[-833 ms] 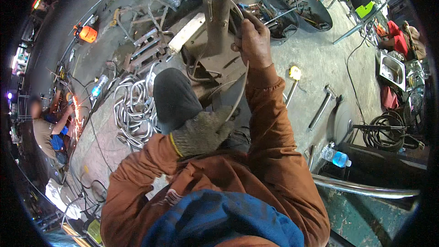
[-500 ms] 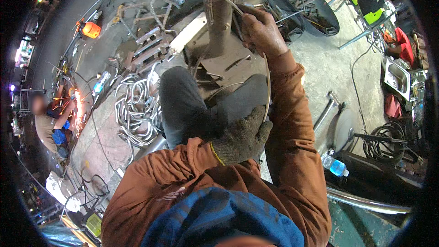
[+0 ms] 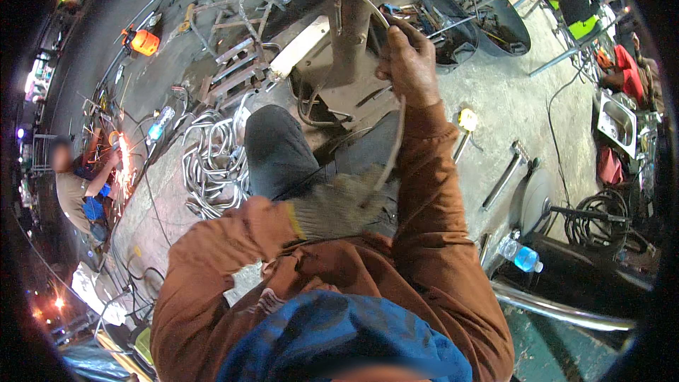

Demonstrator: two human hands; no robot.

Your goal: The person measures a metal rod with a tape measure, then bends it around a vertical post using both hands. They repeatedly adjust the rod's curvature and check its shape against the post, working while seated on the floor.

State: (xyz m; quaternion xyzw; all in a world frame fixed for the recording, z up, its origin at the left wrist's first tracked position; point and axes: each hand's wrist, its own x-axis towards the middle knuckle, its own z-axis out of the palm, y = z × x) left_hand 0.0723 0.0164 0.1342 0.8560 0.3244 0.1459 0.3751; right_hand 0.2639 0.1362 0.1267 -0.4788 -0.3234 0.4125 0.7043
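A thin, pale curved metal rod (image 3: pixel 366 0) arcs past the front of an upright steel post (image 3: pixel 348 35) and runs down between my hands. My bare right hand (image 3: pixel 411 67) is closed around it, right of the post. At my lap, my gloved left hand (image 3: pixel 336 205) meets the rod's lower part, its fingers wrapped round it but smeared by motion. Below the post, a bent bar (image 3: pixel 318 122) shows between my knees.
A pile of bent shiny tubes (image 3: pixel 212 163) lies left of my knee. To my right are a hammer (image 3: pixel 503 175) and a water bottle (image 3: pixel 522 255). Black bins (image 3: pixel 431 18) with metal pieces stand ahead. Far left, a person (image 3: pixel 74 187) works amid flying sparks.
My gloved left hand has moved left, drawing the rod's lower end with it. My right hand has shifted slightly right and nearer to me, still gripping the rod.
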